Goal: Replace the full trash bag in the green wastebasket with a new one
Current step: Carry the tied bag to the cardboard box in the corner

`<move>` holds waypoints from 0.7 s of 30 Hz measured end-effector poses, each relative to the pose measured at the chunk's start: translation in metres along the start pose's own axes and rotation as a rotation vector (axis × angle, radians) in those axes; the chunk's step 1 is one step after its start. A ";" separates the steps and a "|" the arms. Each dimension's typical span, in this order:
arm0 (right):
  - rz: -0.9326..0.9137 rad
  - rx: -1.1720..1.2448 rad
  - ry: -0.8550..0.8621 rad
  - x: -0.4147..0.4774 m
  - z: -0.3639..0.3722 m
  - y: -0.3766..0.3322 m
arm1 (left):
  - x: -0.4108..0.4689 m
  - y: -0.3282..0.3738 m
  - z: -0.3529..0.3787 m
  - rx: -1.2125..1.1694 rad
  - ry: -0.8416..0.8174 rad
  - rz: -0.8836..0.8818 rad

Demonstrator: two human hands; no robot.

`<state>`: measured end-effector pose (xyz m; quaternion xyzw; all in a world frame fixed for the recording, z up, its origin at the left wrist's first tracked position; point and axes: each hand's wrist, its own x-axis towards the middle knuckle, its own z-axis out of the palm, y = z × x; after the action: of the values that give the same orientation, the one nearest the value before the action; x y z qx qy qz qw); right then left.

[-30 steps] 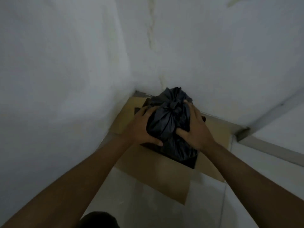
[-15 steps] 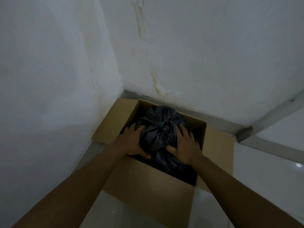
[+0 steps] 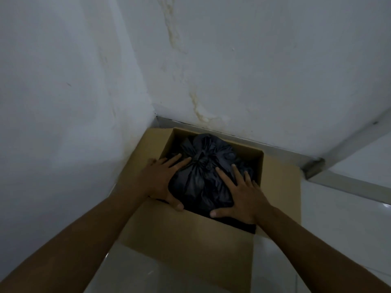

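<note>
A full black trash bag [image 3: 203,166], knotted at its top, sits inside an open cardboard box [image 3: 190,235] in the corner of the room. My left hand [image 3: 160,178] lies flat against the bag's left side with straight fingers. On the bag's right side my right hand [image 3: 243,195] presses with fingers spread. The bag's lower part is hidden by the box wall. No green wastebasket is in view.
White walls [image 3: 74,102] meet in a corner right behind the box, one of them stained. A metal door-frame strip [image 3: 347,144] runs along the floor at the right. Pale tiled floor [image 3: 330,229] lies in front of and to the right of the box.
The bag has gone down from above the box into it. My fingers have straightened from holding the bag to lying flat on its sides.
</note>
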<state>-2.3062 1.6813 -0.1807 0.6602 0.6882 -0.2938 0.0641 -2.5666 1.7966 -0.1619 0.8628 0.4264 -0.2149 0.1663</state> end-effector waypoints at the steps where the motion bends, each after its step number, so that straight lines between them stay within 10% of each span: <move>1: 0.010 -0.038 -0.018 0.005 -0.003 0.003 | -0.001 0.001 0.003 -0.018 0.022 -0.016; 9: 0.209 0.183 0.344 -0.042 -0.004 -0.004 | -0.054 0.004 0.024 -0.388 0.107 -0.182; 21: 0.259 0.106 -0.061 -0.021 0.000 0.014 | -0.009 0.002 0.027 -0.266 0.000 -0.298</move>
<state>-2.2905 1.6622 -0.1752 0.7367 0.5787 -0.3388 0.0872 -2.5761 1.7766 -0.1797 0.7605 0.5739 -0.1791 0.2453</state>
